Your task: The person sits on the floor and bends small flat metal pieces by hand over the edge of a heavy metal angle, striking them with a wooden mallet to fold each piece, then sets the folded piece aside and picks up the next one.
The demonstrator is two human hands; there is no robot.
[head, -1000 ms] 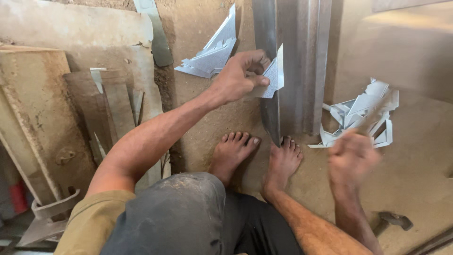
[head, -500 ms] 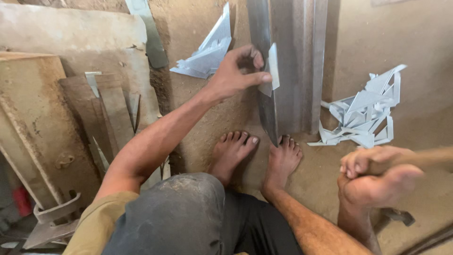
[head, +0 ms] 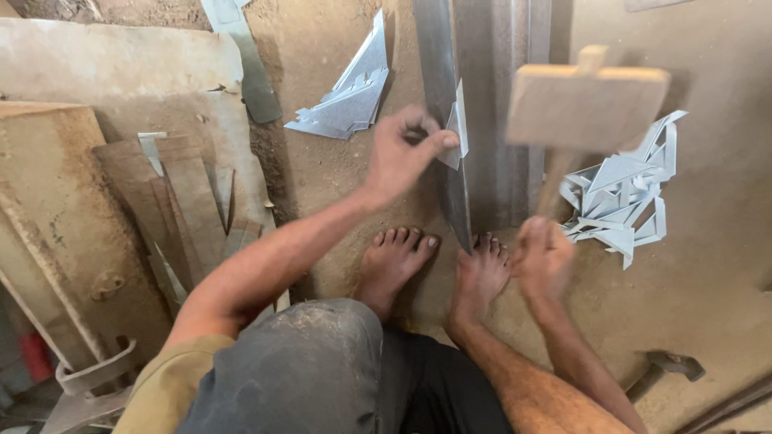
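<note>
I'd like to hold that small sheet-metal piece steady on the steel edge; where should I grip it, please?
Pinch the small sheet-metal piece by its left flap, coming from the left as the left hand does; its fold sits on the steel edge, leaving the right side open under the wooden mallet.

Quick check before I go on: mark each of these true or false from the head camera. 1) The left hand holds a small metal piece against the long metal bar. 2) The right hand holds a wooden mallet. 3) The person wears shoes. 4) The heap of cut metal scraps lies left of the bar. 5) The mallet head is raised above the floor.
1) True: the left hand pinches a small metal piece against the long metal bar.
2) True: the right hand grips the handle of a wooden mallet.
3) False: both feet are bare.
4) False: the big heap of scraps lies right of the bar; only a few pieces lie left.
5) True: it is up in the air, blurred.
</note>
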